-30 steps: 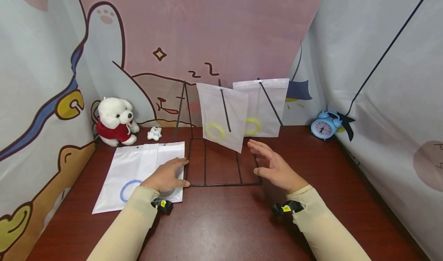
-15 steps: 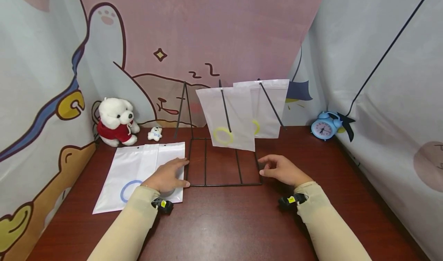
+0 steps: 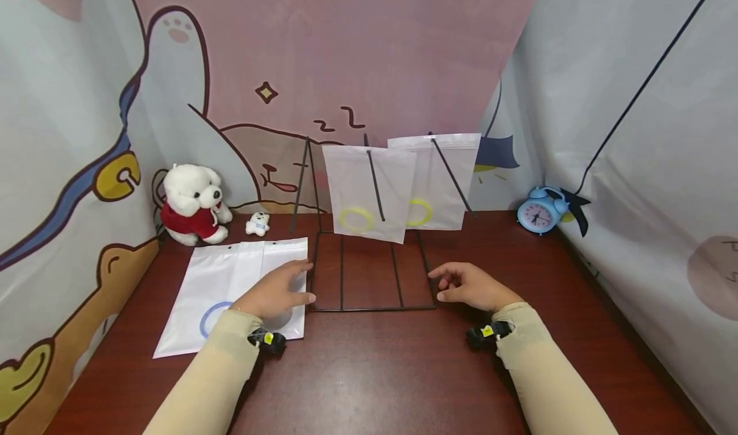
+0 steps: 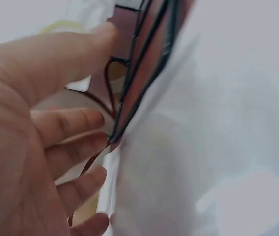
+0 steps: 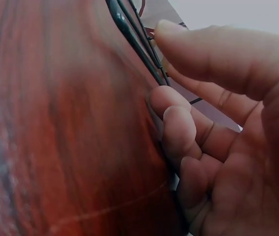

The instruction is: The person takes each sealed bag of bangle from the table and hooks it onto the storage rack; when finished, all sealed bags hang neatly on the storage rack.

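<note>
Head view: left hand [image 3: 273, 291] and right hand [image 3: 474, 286] flank the black rack [image 3: 371, 308] on the tabletop [image 3: 369, 384], both grips slack, clasping nothing; two white bags [image 3: 348, 188] hang from it. Steadying it seems the step; next, firmer side contact looks needed.

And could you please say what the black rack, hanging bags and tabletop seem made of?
Black rack: probably painted or coated metal, thin rods with slight sheen.
Hanging bags: likely plastic film, smooth, thin-looking and whitish.
Tabletop: glossy wood or wood-look laminate, with dark grain and reflected light.
</note>
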Demonstrator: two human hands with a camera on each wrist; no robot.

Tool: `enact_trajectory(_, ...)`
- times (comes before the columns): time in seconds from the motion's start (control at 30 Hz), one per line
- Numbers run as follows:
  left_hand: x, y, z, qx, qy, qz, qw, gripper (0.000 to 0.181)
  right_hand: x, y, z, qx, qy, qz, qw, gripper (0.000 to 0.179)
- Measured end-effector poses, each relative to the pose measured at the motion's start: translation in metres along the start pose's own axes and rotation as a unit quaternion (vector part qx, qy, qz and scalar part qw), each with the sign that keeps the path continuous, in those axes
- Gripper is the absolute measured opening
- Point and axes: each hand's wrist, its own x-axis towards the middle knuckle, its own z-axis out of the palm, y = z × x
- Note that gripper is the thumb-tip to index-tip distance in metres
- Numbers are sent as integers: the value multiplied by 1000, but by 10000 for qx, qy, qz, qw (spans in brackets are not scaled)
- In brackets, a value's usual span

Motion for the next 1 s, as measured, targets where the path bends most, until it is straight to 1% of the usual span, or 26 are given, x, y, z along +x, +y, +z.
enact_trajectory(0.07,-1,-5,-6,-268,256,65,9993,67,0,1,0,7,-9,1,10000,40)
enact_trajectory(0.2,-7,-20,-23,-658,860,-103,9941,49,0,1,0,23,-33,-20,10000,40)
enact_trajectory(0.3,-15,-37,-39,-784,1318,-369,9875,41,0,0,0,42,-47,-26,10000,40)
enact_trajectory(0.37,-23,-49,-49,-851,1563,-575,9824,40,0,0,1,36,-62,-36,10000,40)
enact_trajectory(0.47,-35,-66,-61,-978,1940,-990,9711,41,-1,0,2,34,-45,-8,10000,39)
enact_trajectory(0.5,-38,-72,-64,-1039,2091,-1150,9655,42,-1,0,2,27,-39,-6,10000,39)
enact_trajectory(0.53,-42,-76,-67,-1186,2252,-1351,9576,43,-1,0,2,17,-30,-7,10000,39)
enact_trajectory(0.6,-47,-84,-70,-1483,2618,-1722,9380,47,-1,-1,2,16,-8,-7,10000,38)
enact_trajectory(0.67,-51,-91,-72,-1686,2949,-2070,9175,50,-1,0,3,0,16,-3,10000,38)
enact_trajectory(0.73,-53,-96,-72,-1925,3215,-2343,8971,52,0,0,4,-43,28,-25,10000,39)
enact_trajectory(0.77,-54,-98,-71,-1976,3315,-2443,8896,53,0,0,4,-57,40,-20,10000,39)
enact_trajectory(0.83,-55,-101,-71,-2062,3471,-2598,8772,54,1,1,4,-115,65,-21,9999,38)
enact_trajectory(0.9,-55,-101,-70,-2184,3563,-2703,8673,56,1,1,5,-161,71,-55,9998,38)
enact_trajectory(1.0,-55,-102,-70,-2271,3622,-2830,8586,58,1,0,5,-158,110,-10,9998,38)
